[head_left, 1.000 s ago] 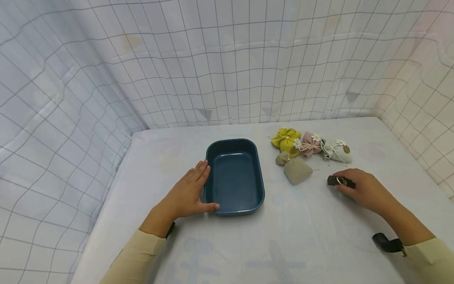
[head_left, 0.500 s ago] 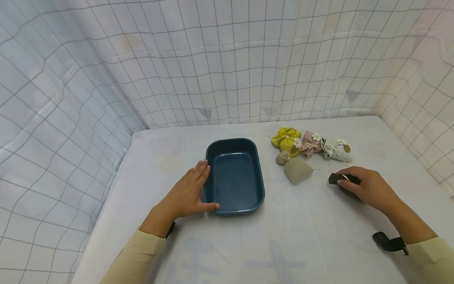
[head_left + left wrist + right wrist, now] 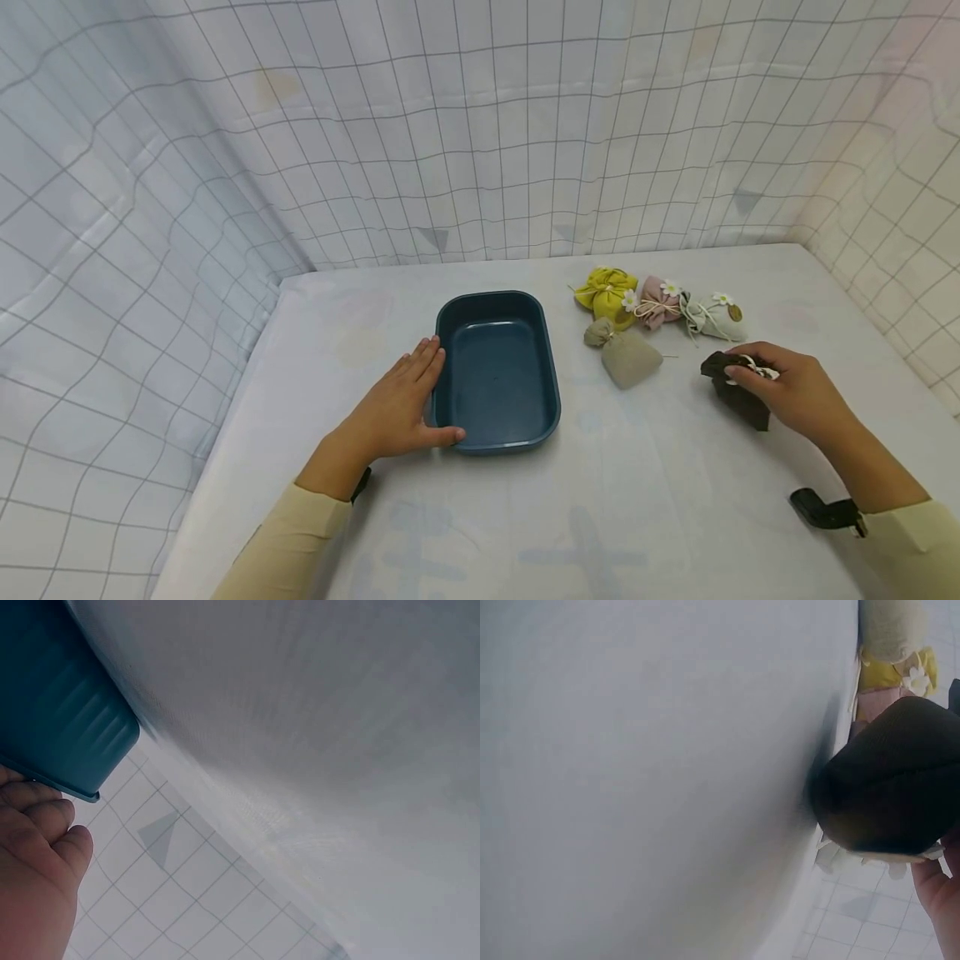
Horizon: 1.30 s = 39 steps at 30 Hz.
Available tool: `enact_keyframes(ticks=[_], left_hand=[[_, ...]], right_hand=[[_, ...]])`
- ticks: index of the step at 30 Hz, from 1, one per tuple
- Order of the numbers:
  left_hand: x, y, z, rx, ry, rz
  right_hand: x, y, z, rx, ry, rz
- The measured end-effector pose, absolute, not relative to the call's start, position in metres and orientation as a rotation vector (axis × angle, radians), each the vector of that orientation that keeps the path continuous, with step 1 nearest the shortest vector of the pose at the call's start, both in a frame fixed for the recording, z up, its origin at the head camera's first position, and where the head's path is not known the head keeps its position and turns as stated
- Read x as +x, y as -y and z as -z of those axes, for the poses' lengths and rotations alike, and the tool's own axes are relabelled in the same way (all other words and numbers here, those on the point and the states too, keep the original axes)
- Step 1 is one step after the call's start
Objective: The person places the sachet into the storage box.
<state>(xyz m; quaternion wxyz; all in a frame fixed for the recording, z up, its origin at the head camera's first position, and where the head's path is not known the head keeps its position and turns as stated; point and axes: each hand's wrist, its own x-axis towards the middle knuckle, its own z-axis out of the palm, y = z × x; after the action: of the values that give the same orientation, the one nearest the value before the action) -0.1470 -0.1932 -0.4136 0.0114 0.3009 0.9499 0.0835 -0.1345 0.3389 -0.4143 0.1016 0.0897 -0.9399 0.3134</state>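
Observation:
In the head view, my right hand (image 3: 801, 390) pinches a dark brown drawstring pouch (image 3: 742, 404) by its tied neck, where a white cord shows. The pouch's full body (image 3: 892, 780) hangs close over the cloth in the right wrist view. My left hand (image 3: 397, 407) rests with straight fingers along the left rim of a dark blue rectangular tub (image 3: 497, 387), thumb over the near left corner. From the left wrist, the tub's ribbed outer wall (image 3: 64, 705) shows, with the fingertips right under its rim.
Right of the tub lie a beige pouch (image 3: 632, 362), a yellow pouch (image 3: 603, 290), a pink pouch (image 3: 656, 310) and a pale grey pouch (image 3: 712, 321), some with white flowers. A white cloth (image 3: 600, 500) covers the table. Grid-patterned curtains (image 3: 495, 167) hang behind and at both sides.
My right hand has moved slightly right and up with the dark brown pouch, whose body now hangs below the fingers. The left hand and the tub have stayed in place.

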Motion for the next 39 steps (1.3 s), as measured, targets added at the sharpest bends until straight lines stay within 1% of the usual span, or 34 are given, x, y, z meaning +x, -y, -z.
enact_keyframes(ticks=[5, 9, 19, 29, 39], left_hand=[[-0.147, 0.193, 0.413, 0.938, -2.963, -0.266], [-0.147, 0.193, 0.413, 0.933, -2.96, -0.266], [-0.146, 0.193, 0.413, 0.93, -2.962, -0.28], [-0.147, 0.194, 0.413, 0.948, -2.963, -0.295], [-0.147, 0.193, 0.413, 0.932, -2.955, -0.288]], right_hand=[[-0.135, -0.339, 0.41, 0.181, 2.733, -1.066], [-0.135, -0.336, 0.407, 0.181, 2.666, -1.182], [-0.14, -0.326, 0.396, 0.193, 2.625, -1.22], [-0.148, -0.316, 0.387, 0.27, 2.531, -1.349], [-0.16, -0.304, 0.376, 0.339, 2.493, -1.385]])
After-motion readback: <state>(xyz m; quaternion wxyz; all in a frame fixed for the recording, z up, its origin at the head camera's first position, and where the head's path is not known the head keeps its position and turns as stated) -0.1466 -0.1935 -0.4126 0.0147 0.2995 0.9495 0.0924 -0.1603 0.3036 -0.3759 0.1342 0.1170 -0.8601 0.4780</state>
